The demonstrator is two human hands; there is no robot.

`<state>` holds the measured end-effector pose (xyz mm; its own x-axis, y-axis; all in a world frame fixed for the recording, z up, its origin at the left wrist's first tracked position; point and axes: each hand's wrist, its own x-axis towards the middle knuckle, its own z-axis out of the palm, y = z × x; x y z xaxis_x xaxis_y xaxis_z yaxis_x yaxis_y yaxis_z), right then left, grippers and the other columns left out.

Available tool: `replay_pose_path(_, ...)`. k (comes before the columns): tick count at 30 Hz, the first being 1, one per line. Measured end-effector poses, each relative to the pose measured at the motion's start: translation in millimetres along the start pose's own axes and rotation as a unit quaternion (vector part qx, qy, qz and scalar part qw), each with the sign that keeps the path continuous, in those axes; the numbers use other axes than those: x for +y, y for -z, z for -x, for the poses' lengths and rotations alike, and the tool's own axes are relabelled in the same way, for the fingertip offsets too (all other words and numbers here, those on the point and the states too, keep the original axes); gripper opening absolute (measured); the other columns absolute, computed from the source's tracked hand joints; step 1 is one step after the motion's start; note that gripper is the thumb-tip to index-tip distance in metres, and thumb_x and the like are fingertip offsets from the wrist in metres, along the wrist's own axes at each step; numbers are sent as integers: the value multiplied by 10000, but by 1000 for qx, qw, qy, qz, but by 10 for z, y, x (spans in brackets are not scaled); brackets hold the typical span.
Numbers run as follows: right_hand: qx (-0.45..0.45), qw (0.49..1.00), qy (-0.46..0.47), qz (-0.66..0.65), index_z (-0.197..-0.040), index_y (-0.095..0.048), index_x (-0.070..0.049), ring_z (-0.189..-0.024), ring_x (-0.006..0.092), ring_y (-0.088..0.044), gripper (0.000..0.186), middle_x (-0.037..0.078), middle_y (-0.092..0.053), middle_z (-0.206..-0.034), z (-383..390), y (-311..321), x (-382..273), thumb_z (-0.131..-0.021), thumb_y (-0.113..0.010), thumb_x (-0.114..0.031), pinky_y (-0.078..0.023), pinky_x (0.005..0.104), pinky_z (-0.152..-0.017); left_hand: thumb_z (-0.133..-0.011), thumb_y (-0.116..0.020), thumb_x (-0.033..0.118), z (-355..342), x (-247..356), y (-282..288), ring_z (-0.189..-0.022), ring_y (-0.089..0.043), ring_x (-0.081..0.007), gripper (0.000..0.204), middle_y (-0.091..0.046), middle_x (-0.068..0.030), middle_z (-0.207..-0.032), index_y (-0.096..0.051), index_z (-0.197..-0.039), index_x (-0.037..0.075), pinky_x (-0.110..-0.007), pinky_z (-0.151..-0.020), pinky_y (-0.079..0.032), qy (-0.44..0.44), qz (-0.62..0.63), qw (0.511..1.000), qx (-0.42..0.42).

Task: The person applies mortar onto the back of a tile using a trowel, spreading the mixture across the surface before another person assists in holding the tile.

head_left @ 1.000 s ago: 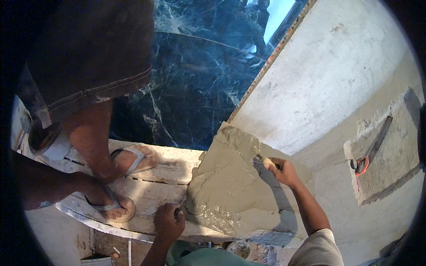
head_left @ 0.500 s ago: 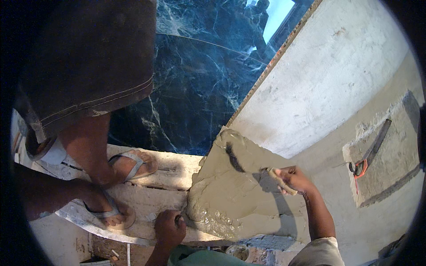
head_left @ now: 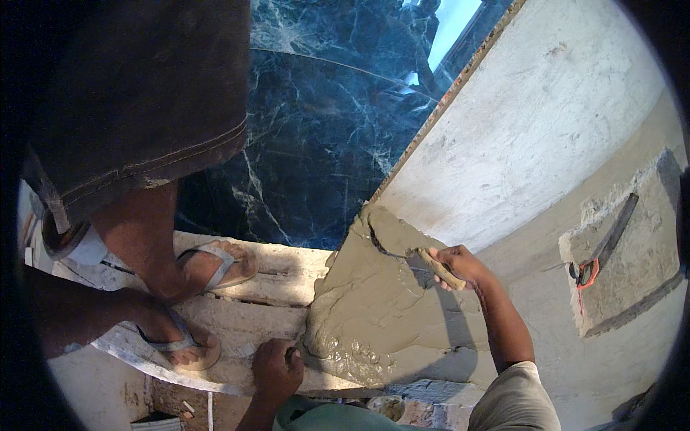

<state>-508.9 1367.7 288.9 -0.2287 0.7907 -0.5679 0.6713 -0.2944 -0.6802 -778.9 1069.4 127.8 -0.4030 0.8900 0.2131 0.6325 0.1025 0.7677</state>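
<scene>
My right hand (head_left: 463,267) is closed round the wooden handle of a trowel (head_left: 440,269). The trowel's dark blade meets the wet grey mortar (head_left: 392,316), near its top corner. This mortar is spread thick, with a smooth sheen and ridged lumps along its lower left edge. My left hand (head_left: 275,368) is a fist beside that edge, over the front of the wooden planks (head_left: 266,309). What its curled fingers hold, if anything, is hidden.
Another person in dark shorts (head_left: 144,93) and sandals (head_left: 180,343) stands on the planks at left. Dark blue veined stone (head_left: 302,144) lies beyond, bordering a white panel (head_left: 517,129). At right, a handsaw (head_left: 611,237) with an orange-and-black handle is against a rough patch.
My right hand has moved slightly left and up, carrying the trowel. Its blade now lies lower in the mortar near the top corner. My left hand has hardly moved.
</scene>
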Motion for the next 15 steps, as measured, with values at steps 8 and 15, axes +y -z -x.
replay_pose_path(8,-5,999,6,36,-934,-659,9,-452,141,-559,397,76,-619,-632,287,489,2,-931,-583,-381,-465,286,-415,-727,-640,117,31,-22,-11,-851,-577,-360,240,-615,-145,-896,-595,-952,50,-461,-767,-463,-10,-16,1000,7)
replay_pose_path(15,-93,996,2,-16,-981,-652,-7,-429,142,-547,429,86,-616,-632,-564,620,-75,-926,-573,-425,-453,282,-386,-735,-639,113,-2,42,29,-848,-576,-355,230,-610,-151,-897,-591,-950,47,-458,-761,-458,-29,-15,999,6)
